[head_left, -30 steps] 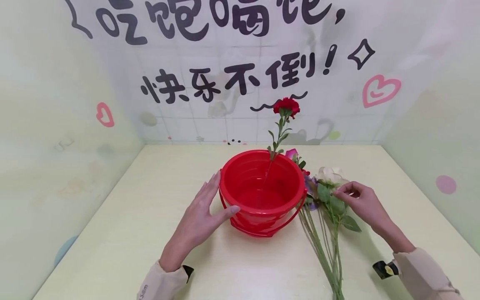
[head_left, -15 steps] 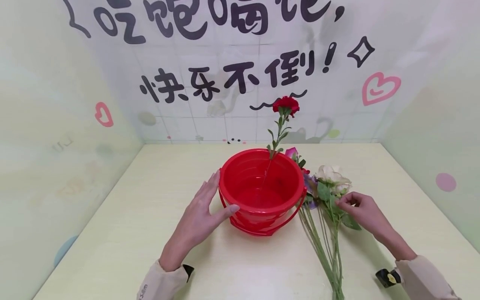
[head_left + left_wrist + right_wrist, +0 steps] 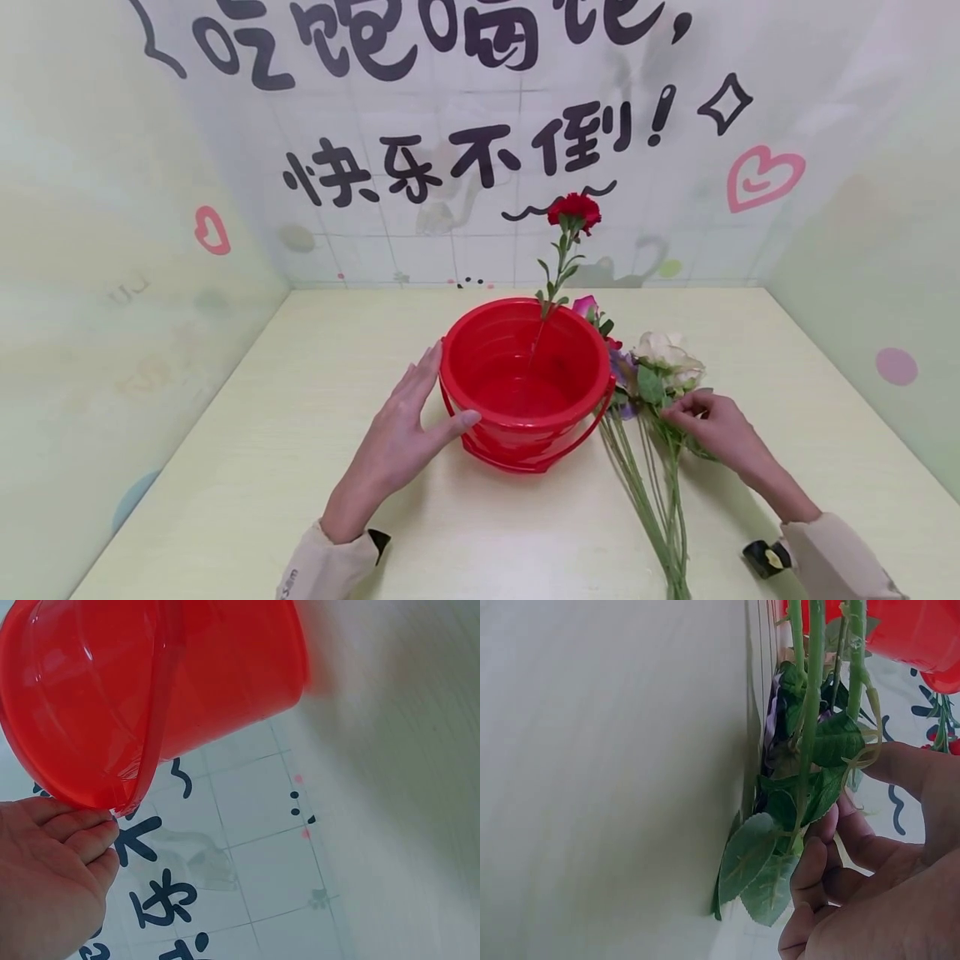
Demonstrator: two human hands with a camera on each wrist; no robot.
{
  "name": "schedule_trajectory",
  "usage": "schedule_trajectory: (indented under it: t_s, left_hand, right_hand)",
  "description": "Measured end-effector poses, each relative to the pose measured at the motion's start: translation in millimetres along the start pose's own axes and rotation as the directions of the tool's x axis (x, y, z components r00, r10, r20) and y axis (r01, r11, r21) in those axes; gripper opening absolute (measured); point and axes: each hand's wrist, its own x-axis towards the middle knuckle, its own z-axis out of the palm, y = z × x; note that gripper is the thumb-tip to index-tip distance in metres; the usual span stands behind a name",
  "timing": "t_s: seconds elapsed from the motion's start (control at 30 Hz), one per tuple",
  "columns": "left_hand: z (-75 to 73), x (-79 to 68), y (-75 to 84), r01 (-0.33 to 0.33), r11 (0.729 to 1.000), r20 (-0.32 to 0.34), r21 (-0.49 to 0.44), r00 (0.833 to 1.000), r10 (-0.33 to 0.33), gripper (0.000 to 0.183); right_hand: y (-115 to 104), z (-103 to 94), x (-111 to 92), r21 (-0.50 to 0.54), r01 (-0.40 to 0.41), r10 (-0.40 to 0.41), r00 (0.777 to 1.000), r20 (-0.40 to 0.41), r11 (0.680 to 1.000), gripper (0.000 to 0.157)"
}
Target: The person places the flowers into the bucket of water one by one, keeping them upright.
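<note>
A red bucket (image 3: 525, 442) stands mid-table with its handle hanging down the front. My left hand (image 3: 393, 437) steadies its left side; the fingers lie straight against the outside and the thumb reaches the front rim. One red carnation (image 3: 573, 212) leans upright inside against the back right rim. To the right of the bucket, a cream-white rose (image 3: 667, 358) lies on a bunch of flowers. My right hand (image 3: 716, 429) pinches the rose's leafy stem just below the bloom. In the right wrist view, leaves (image 3: 750, 855) partly hide its fingertips.
Purple flowers (image 3: 622, 371) and a pink bloom (image 3: 587, 308) lie close beside the bucket. Long green stems (image 3: 652, 517) run toward the table's front edge. A printed backdrop (image 3: 480, 158) closes off the back of the pale table (image 3: 315, 367).
My right hand has slid down from beside the rose bloom to its stem and slightly left. The left hand, bucket and carnation look unchanged.
</note>
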Motion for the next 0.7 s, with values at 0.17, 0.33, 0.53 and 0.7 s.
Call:
schedule_trajectory:
  t_s: [0.17,0.33,0.53,0.7]
  left_hand:
    - [0.2,0.1,-0.5,0.007,1.0,0.004,0.0,1.0,-0.007,0.094]
    - [-0.1,-0.4,0.0,0.016,1.0,0.006,0.002,1.0,-0.016,0.094]
    - [-0.4,-0.2,0.5,0.011,1.0,0.003,0.006,1.0,-0.011,0.093]
    - [-0.8,-0.7,1.0,0.015,1.0,0.002,0.01,1.0,-0.015,0.093]
  right_hand:
    - [0.8,4.0,3.8,0.014,-0.001,0.001,1.0,0.019,1.0,0.019]
    - [0.1,6.0,4.6,0.038,0.0,-0.001,0.999,0.033,0.999,0.017]
    - [-0.7,6.6,4.8,0.052,0.013,-0.015,0.999,0.041,0.999,0.014]
    - [-3.3,6.6,4.2,0.044,0.02,-0.022,0.999,0.037,0.999,0.014]
